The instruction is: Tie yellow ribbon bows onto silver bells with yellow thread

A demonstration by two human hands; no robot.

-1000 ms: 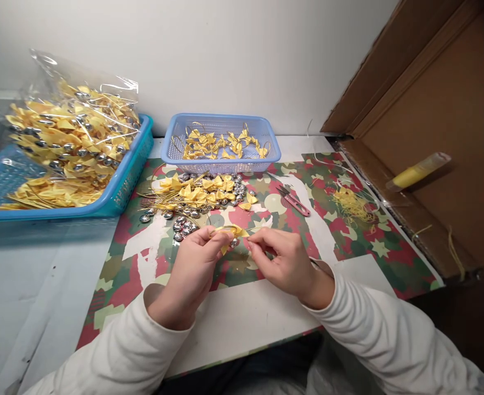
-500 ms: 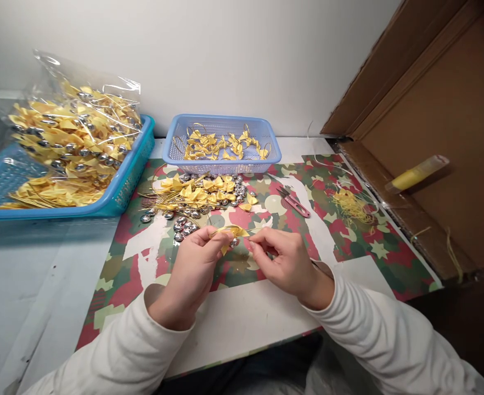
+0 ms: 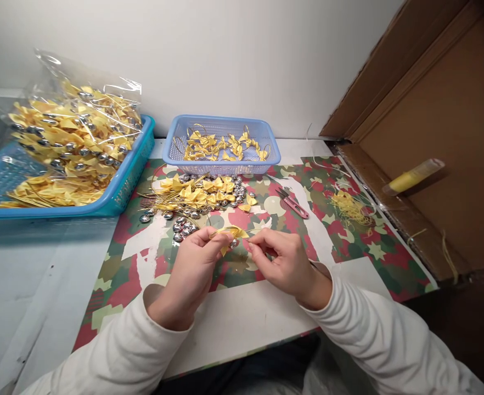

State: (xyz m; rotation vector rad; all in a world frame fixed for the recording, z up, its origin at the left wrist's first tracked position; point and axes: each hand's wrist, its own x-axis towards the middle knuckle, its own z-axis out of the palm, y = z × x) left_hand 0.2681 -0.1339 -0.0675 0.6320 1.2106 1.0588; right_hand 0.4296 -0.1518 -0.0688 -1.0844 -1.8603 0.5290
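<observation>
My left hand (image 3: 192,269) pinches a small yellow ribbon bow (image 3: 230,236) with a gold cord loop and a silver bell hanging from it, just above the patterned mat (image 3: 349,247). Close beside it on the right, my right hand (image 3: 281,260) has its fingertips pinched at the bow's cord. Just beyond both hands lies a loose pile of yellow bows, gold cords and silver bells (image 3: 196,197).
A small blue basket (image 3: 221,162) with finished bows stands at the back. At the left, a larger blue tray (image 3: 118,192) holds a plastic bag of bows. Red thread snips (image 3: 293,202) and yellow thread scraps (image 3: 351,206) lie to the right, beside a cardboard box (image 3: 431,109).
Both hands stay in place working the bow; only the view has shifted slightly.
</observation>
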